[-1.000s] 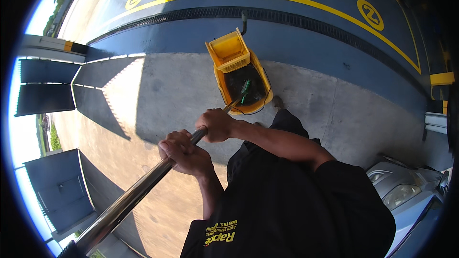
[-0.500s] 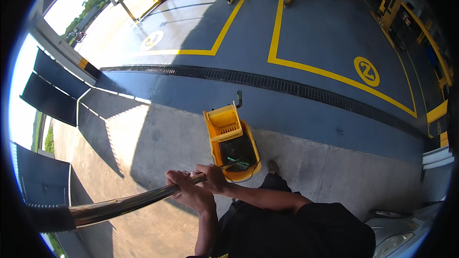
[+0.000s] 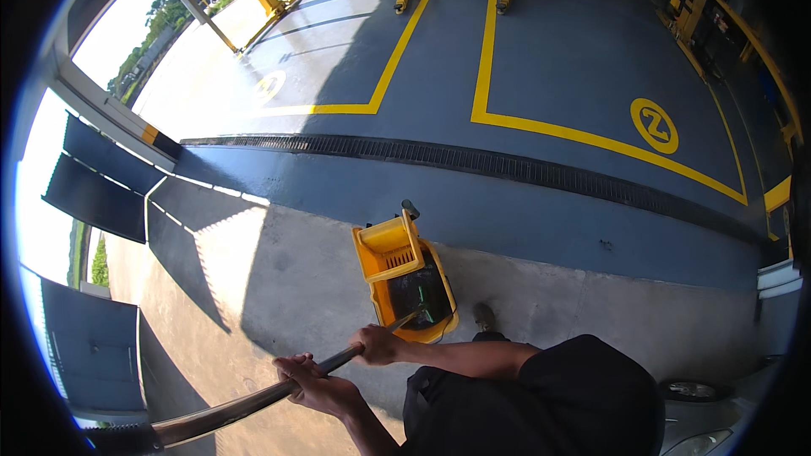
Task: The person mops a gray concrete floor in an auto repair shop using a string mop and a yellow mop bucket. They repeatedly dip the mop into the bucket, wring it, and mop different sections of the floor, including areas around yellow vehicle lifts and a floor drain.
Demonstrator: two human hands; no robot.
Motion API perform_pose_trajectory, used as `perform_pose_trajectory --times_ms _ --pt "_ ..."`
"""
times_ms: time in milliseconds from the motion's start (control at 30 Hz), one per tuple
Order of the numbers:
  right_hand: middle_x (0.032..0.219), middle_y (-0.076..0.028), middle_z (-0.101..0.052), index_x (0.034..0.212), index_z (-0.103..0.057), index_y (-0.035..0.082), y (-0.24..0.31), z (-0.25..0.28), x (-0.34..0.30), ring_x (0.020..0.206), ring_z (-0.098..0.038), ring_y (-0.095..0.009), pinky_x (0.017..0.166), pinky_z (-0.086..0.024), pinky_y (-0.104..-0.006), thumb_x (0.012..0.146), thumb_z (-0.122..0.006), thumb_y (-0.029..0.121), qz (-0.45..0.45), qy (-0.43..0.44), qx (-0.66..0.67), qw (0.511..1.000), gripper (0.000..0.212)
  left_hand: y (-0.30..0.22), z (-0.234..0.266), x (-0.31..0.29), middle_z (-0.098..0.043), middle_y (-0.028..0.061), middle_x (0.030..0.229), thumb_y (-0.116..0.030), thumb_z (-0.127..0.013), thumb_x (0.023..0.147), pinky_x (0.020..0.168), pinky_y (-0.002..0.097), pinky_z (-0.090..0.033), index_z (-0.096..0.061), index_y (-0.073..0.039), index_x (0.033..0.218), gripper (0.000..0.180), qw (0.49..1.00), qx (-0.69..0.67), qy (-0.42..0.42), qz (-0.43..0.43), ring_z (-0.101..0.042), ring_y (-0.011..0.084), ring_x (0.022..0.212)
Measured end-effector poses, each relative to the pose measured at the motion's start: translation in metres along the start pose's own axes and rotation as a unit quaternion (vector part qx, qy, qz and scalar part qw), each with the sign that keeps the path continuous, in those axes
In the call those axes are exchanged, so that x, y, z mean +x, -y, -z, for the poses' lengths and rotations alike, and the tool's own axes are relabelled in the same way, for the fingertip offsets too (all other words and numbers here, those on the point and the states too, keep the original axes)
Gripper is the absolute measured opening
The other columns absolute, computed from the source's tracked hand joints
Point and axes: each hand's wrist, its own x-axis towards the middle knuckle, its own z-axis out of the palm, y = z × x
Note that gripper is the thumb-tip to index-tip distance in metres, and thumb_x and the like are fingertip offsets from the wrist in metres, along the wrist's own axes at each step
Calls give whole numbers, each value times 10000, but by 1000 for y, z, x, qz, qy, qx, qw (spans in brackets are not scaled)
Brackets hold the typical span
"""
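The left grip has drawn apart from the right grip along the metal pole, curled loosely around it; the right clasps it lower, above the yellow wringer bucket it enters. Beyond runs a grated floor drain.

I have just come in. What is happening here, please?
A person has both hands on a long pole. The right hand holds it nearer the yellow bucket; the left hand is farther up, its grip hard to judge. The pole's lower end reaches into the bucket, where something green shows in dark liquid. A wringer sits at the far end.
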Motion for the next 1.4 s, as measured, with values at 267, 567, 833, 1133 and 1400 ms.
perform_pose_trajectory --times_ms 267,567,833,1133,1400 --pt "693 -146 -623 805 -592 32 -29 -16 13 722 -658 -367 666 -461 -484 830 -737 187 73 -17 -12 997 215 39 62 96 -482 5 557 -509 -703 1010 593 338 -523 -548 -48 750 553 814 -160 558 -17 -484 126 487" --pt "766 -168 -671 856 -598 21 77 -21 36 799 -683 -387 710 -486 -478 840 -731 175 59 36 -41 997 203 -46 58 99 -449 -23 701 -360 -667 1063 786 319 -488 -500 -105 861 366 979 -125 157 -41 -449 89 631" --pt "774 -169 -688 860 -651 -26 48 -24 29 764 -670 -293 756 -505 -452 836 -689 145 35 128 -33 991 176 11 90 127 -488 -5 567 -461 -726 997 739 377 -537 -558 -103 805 440 877 -100 456 -113 -515 115 585" --pt "698 -110 -663 855 -617 33 75 -105 43 641 -643 -269 637 -471 -430 846 -758 149 31 -78 -15 996 182 -30 101 137 -471 -33 639 -308 -645 1089 784 265 -494 -643 -59 915 304 994 -82 61 -50 -376 29 581" --pt "734 -105 -664 835 -661 61 46 -97 43 707 -672 -271 674 -501 -423 824 -791 167 18 141 -58 988 168 19 163 173 -477 -3 564 -395 -619 1083 460 253 -445 -541 -72 738 479 839 -188 500 -107 -467 112 454"
